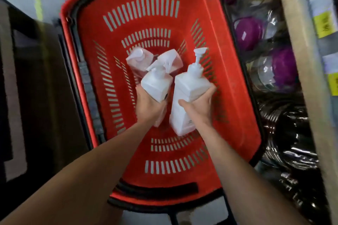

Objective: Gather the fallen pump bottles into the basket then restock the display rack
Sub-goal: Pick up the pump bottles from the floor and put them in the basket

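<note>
To the left of the red basket [109, 33] stands a dark cabinet [36, 78], close against the basket's black handle [87, 5].

Both bare forearms reach from the near edge over the middle of the basket. The left hand [149, 104] is turned palm up. Its fingers are curled round the lower body of a white pump bottle [155, 82], which it grips above the basket floor. That bottle is square-shouldered, its short pump head pointing toward the basket's far end.

Beyond it, on the basket floor, lie two more bottles [136, 58], pinkish under clear wrapping, touching each other. They are blurred, so no finer detail can be told.

Just to the right, the right hand [198, 107] grips a taller white bottle [190, 87]. The thumb lies across its near face and the fingers wrap the far side. This bottle is tilted with its base toward the person. Its pump stem is raised and the nozzle reaches toward the basket's right wall. The two held bottles sit just beside each other, inside the basket's rim.

To the right of the basket, a shelf holds purple items [248, 31] in clear wrap, with glossy black goods [289, 133] nearer the person.
</note>
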{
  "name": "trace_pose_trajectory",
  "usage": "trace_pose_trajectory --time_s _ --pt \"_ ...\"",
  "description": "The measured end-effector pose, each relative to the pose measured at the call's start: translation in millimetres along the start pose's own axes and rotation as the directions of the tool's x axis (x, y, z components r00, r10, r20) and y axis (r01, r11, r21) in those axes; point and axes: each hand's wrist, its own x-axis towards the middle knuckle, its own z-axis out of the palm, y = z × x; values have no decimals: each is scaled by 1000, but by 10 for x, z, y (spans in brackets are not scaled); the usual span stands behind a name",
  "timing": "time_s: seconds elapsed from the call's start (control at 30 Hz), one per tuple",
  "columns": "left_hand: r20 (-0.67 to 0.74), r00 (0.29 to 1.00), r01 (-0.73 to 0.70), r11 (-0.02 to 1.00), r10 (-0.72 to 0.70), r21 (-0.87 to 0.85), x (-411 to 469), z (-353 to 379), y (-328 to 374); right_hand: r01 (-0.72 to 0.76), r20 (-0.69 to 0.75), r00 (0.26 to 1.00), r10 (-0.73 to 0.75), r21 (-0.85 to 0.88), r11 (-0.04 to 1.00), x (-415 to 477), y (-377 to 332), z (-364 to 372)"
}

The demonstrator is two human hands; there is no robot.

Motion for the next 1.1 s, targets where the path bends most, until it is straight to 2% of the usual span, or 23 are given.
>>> trace_pose_trajectory --time_s 0.17,0.3,0.4,0.53,0.67,0.8,0.93,1.1 --pt "-137 991 -22 993 6 -115 356 495 -538 35 -8 999 -35 -6 999 400 602 448" --pt "-240 966 -118 991 99 -68 542 645 -823 77 -38 996 -77 -6 997 525 796 758" --pt "-250 967 -48 999 44 -11 724 717 -1088 92 -83 992 -94 -27 995 592 890 972" --pt "-264 964 13 1000 -20 -27 834 834 -1181 84 -90 993 -81 27 996 703 979 1135" --pt "-322 946 -23 1000 15 -20 856 879 -1261 110 -115 989 -96 113 987 740 1036 1253" --pt "-285 957 27 992 -63 -127 814 884 -1401 103 -101 990 -93 101 989 669 1164 1323" --pt "-214 960 120 956 -181 -269 673 819 -1460 96 -23 995 -95 55 994 516 1270 1305" --pt "-139 938 285 936 -316 -204 383 711 -1382 46 41 998 -46 11 999 416 1183 1169"
